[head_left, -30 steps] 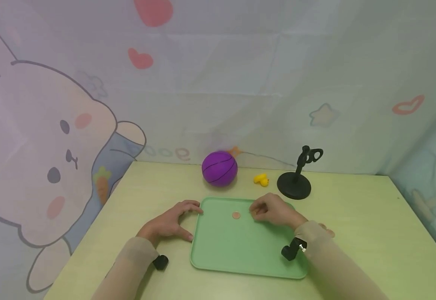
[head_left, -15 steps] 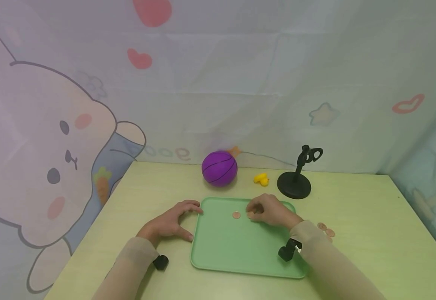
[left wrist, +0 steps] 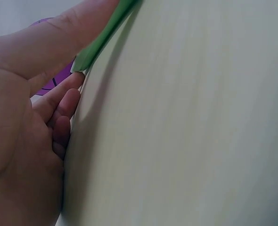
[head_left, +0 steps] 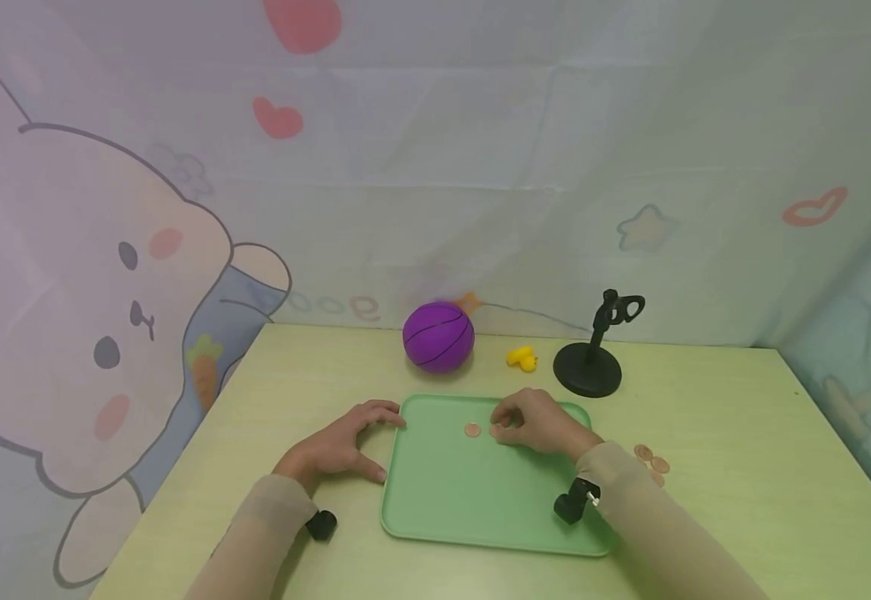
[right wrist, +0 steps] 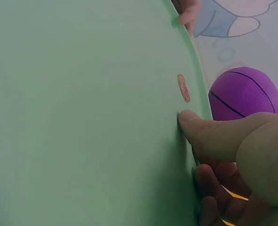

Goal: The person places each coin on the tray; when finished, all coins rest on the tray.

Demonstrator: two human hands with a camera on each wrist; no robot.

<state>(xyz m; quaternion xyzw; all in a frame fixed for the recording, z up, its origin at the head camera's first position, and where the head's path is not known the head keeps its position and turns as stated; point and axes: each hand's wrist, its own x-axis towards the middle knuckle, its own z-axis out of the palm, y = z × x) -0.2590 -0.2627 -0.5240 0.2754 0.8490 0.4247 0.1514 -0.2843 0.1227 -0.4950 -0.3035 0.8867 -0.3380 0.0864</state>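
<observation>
A copper coin [head_left: 473, 430] lies flat near the far edge of the green tray [head_left: 465, 500]. Just right of it, the right hand [head_left: 536, 423] pinches a second coin [head_left: 496, 430] close over the tray. In the right wrist view, the thumb [right wrist: 209, 134] points at the first coin [right wrist: 183, 88], and the pinched one is hidden behind it. The left hand [head_left: 341, 440] rests at the tray's left side, thumb and fingers spread and their tips right at the rim. In the left wrist view, its thumb [left wrist: 59, 40] overlaps the tray's edge [left wrist: 99, 42].
Several more coins [head_left: 653, 463] lie on the table right of the tray, by the right sleeve. Behind the tray stand a purple ball [head_left: 438, 337], a small yellow rubber duck [head_left: 523, 359] and a black stand [head_left: 588, 371] with a round base.
The right hand has shifted a little left with its coin, toward the coin on the tray. Its sleeve has uncovered more of the coins at right. The left hand has stayed still.
</observation>
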